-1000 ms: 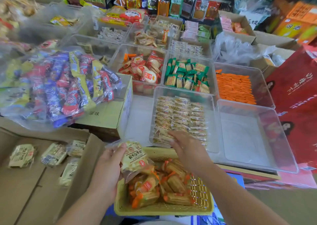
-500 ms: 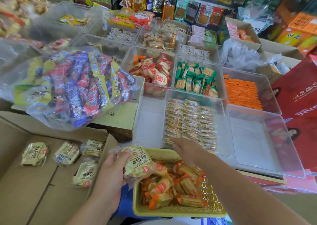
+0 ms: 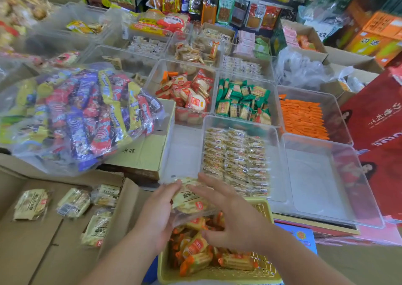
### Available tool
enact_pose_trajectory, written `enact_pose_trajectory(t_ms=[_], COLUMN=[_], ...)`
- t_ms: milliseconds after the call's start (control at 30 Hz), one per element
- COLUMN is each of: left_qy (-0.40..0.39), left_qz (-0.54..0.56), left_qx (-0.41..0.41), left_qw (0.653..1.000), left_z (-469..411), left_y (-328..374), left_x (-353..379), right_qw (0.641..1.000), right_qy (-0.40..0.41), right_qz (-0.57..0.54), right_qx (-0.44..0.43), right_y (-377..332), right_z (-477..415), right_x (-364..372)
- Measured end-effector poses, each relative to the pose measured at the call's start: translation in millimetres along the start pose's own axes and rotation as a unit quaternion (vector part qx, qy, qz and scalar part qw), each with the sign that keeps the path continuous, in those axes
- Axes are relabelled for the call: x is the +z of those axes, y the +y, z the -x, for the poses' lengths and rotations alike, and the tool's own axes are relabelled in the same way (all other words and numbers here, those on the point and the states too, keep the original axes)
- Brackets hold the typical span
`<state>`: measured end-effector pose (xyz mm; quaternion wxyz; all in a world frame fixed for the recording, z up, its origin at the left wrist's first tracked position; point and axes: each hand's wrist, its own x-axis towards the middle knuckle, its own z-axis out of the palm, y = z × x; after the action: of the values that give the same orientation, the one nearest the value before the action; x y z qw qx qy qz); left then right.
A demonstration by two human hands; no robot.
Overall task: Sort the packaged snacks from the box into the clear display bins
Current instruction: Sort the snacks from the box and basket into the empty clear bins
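Observation:
My left hand (image 3: 159,215) grips a pale yellow snack packet (image 3: 189,198) by its left side, above the yellow basket (image 3: 217,276). Spread open, my right hand (image 3: 230,219) rests its fingers on the same packet's right side. The open cardboard box (image 3: 32,252) at lower left holds several matching packets (image 3: 31,204). Just beyond my hands stands a clear display bin (image 3: 185,147) with rows of small wrapped snacks (image 3: 236,160) in its right part and bare floor on its left.
The yellow basket holds orange-wrapped snacks (image 3: 195,258). A big clear bag of mixed sweets (image 3: 76,115) lies on a carton at left. An empty clear bin (image 3: 322,180) sits to the right, red boxes (image 3: 378,136) beyond it. Filled bins crowd the back.
My left hand has carried the packet up and rightward toward the clear bin. My right hand came back from the bin's snacks and now touches the packet.

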<state>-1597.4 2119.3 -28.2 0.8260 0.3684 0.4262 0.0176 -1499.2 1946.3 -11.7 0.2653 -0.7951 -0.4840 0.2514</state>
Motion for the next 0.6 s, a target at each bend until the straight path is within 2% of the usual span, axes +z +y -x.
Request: enact_pose_trajectory(t_ms=[133,233,300,367,500,600], left_qy=[-0.042,-0.036,0.012,0.035,-0.013,-0.041], left_qz=[-0.069,-0.194,-0.303,-0.422,-0.578,-0.609], left_qx=[-0.003,0.052,0.134,0.186,0.09,0.079], left_qw=[0.997,0.979,0.943,0.886,0.811,0.788], left_z=[-16,-34,-54,-74,-101,-107], left_y=[0,-1,-5,-8,-16,-18], left_x=[25,34,32,25,18,21], right_qw=[0.996,0.988,0.983,0.977,0.969,0.965], right_qy=[0.089,0.142,0.156,0.151,0.117,0.056], right_qz=[0.001,-0.035,-0.037,-0.021,0.01,0.043], right_qx=[0.006,0.046,0.092,0.147,0.216,0.254], right_y=[11,28,44,60,83,89], right_z=[7,9,7,3,-18,-39], right_x=[-1,-8,-14,-21,-25,-18])
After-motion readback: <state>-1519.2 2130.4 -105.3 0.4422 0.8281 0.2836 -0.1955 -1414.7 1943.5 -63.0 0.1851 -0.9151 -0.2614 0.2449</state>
